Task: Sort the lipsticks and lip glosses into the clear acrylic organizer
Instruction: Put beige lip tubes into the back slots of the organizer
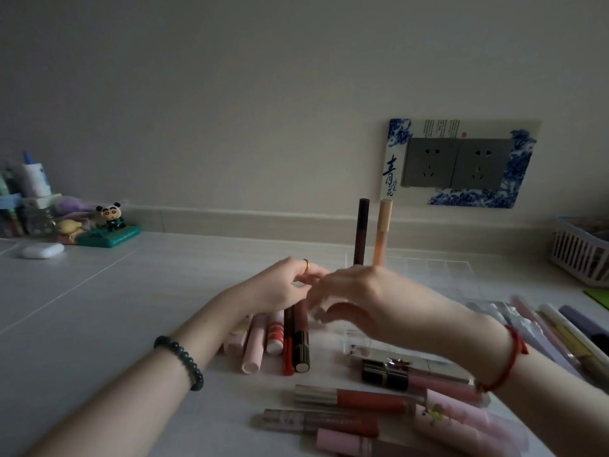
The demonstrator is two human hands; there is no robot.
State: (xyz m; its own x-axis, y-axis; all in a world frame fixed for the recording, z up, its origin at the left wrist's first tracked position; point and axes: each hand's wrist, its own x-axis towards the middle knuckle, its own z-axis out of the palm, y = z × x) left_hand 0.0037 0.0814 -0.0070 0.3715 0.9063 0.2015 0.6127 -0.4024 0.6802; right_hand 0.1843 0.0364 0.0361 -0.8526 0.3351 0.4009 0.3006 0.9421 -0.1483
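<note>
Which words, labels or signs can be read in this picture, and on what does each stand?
"青" and "花": on the blue-and-white socket frame, left side; the small character beside them is unclear.
Small print at the frame's top: too small to read.
Lettering on the green figurine base: blurred.
Lettering on the lip gloss tube nearest the camera: blurred.

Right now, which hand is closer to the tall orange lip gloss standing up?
Right. The right hand is just in front of the orange lip gloss, hiding its bottom end. The left hand is further off to the left, over the lying tubes.
</note>
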